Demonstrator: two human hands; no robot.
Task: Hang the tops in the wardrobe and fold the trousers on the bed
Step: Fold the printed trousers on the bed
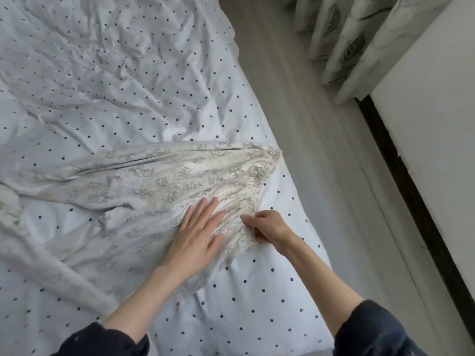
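The trousers (pixel 154 186), pale beige with a small printed pattern, lie spread on the bed (pixel 102 73), whose white sheet carries dark dots and many creases. Their gathered waistband (pixel 259 181) lies near the bed's right edge, and the legs run off toward the left side of the view, one above the other with a strip of sheet showing between them. The left hand (pixel 200 232) lies flat on the cloth just below the waistband, fingers straight and a little apart, palm pressing down. The right hand (pixel 267 227) is just beside it, touching the waistband's lower end, its thumb and fingers curled to pinch the elastic edge. Both forearms are bare, with dark sleeves (pixel 380 330) pushed up near the elbows. Right of the bed runs a grey floor (pixel 321 150), and beyond it hang patterned curtains (pixel 354 42) next to a white wall (pixel 431 124).
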